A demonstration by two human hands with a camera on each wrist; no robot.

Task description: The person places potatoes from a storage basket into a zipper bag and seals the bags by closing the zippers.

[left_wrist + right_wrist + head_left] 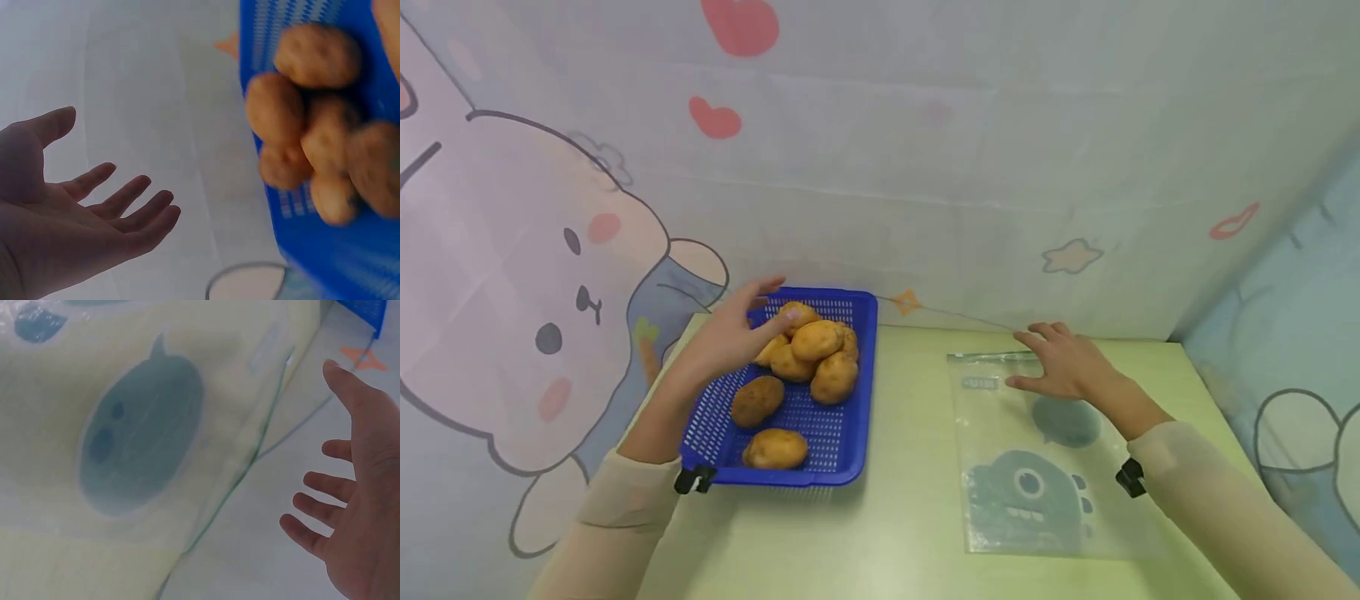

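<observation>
1. The brown, rounded potatoes (815,340) piled in the blue perforated plastic basket (857,450) on the pale green bench (910,517) look firm and fairly heavy, best cupped around the middle.
2. The clear zip-seal plastic bag (1037,500), lying flat on the bench, looks limp and slippery; take it by its top edge.
3. The left hand (730,337) hovers with fingers spread beside the pile, holding nothing.
4. The right hand (1067,362) is likewise spread and empty, over the bag's top.

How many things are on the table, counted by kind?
Potatoes: 7 that I can make out, piled in the basket
Blue plastic basket: 1
Clear zip bag with monster print: 1
Total: 9
</observation>
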